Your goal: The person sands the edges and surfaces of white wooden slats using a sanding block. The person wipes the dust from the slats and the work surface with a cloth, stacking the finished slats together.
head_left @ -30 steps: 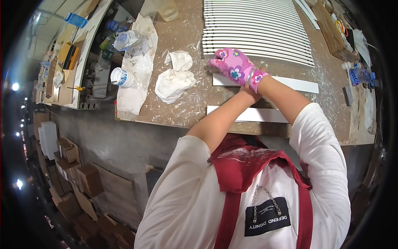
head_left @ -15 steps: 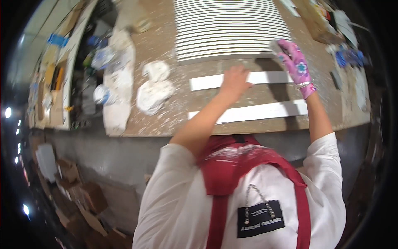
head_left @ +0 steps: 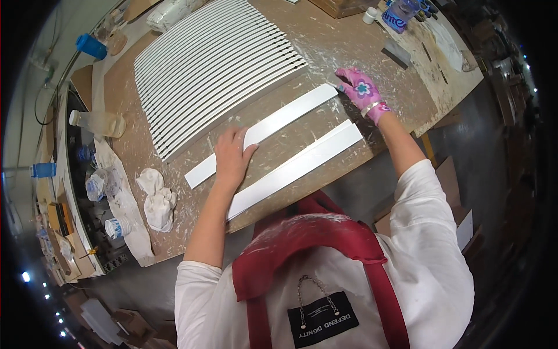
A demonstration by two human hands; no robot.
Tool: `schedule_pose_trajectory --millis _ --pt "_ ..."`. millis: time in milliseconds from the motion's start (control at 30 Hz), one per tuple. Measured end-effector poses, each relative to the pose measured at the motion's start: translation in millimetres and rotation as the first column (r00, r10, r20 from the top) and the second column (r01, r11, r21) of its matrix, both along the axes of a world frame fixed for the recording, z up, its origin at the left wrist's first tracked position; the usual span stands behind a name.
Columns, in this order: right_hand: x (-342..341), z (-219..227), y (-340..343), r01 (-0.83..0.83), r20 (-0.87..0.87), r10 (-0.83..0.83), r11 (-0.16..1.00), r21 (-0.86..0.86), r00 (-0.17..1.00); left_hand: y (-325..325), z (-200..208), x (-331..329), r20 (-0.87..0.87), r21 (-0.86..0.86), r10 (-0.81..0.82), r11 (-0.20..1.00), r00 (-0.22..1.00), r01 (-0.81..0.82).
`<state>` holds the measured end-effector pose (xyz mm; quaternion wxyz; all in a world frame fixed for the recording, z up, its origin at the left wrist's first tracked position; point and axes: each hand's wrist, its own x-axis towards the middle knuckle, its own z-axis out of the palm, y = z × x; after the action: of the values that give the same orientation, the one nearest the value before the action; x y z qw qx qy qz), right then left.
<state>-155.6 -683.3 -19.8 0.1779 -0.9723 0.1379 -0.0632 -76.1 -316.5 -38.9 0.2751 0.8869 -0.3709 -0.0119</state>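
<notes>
The left hand, bare, lies across a white strip, fingers over its far edge and thumb apart from them near its close edge; whether it grips or only rests there cannot be told. The right hand, in a pink floral glove, has its bent fingers at the strip's right end; whether they pinch it is too small to tell. The strip lies flat on the brown, paint-spattered table, slanting up to the right. Nearer the person, close to the table's front edge, are lower strips, also white, which seem to overlap. Beyond the held-down piece spreads a large array of white slats in close rows. To the left lies a crumpled white cloth, with a white cup farther out. At the upper right are a grey block and a blue-labelled bottle.
</notes>
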Motion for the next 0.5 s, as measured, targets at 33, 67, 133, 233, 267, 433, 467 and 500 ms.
schedule_pose_trajectory --millis 33,67,133,233,267,433,467,500 --pt "0.7 16.4 7.1 0.042 -0.095 -0.063 0.976 -0.212 0.993 -1.2 1.5 -0.5 -0.006 -0.001 0.0 1.0 1.0 0.0" --pt "-0.1 21.2 4.3 0.086 -0.083 -0.102 0.98 -0.177 0.991 -1.7 2.0 -0.8 -0.013 -0.001 0.002 1.0 1.0 -0.002" --pt "3.2 27.6 -5.6 0.156 -0.058 -0.164 0.981 -0.113 0.985 -0.6 -0.3 -0.8 -0.013 -0.006 0.003 1.0 1.0 -0.003" --pt "10.6 -0.7 -15.4 -0.131 0.216 0.113 0.989 0.071 0.97 3.9 -12.3 0.8 0.013 0.005 0.023 1.0 1.0 -0.023" --pt "6.5 -5.3 -15.6 -0.157 0.245 0.157 0.987 -0.018 0.957 3.5 -17.1 2.3 0.029 0.018 0.042 0.999 0.999 -0.042" --pt "34.5 41.4 94.5 -0.38 0.242 0.345 0.918 0.117 0.907 -4.4 -17.4 -1.2 0.019 0.083 0.069 0.994 0.997 -0.071" --pt "42.7 40.4 120.5 -0.497 0.291 0.473 0.868 0.011 0.832 -5.6 -15.3 -1.4 0.034 0.095 0.066 0.993 0.997 -0.069" --pt "51.4 42.1 151.0 -0.593 0.322 0.591 0.798 -0.104 0.739 -6.0 -16.8 -2.1 0.045 0.103 0.061 0.993 0.997 -0.065"
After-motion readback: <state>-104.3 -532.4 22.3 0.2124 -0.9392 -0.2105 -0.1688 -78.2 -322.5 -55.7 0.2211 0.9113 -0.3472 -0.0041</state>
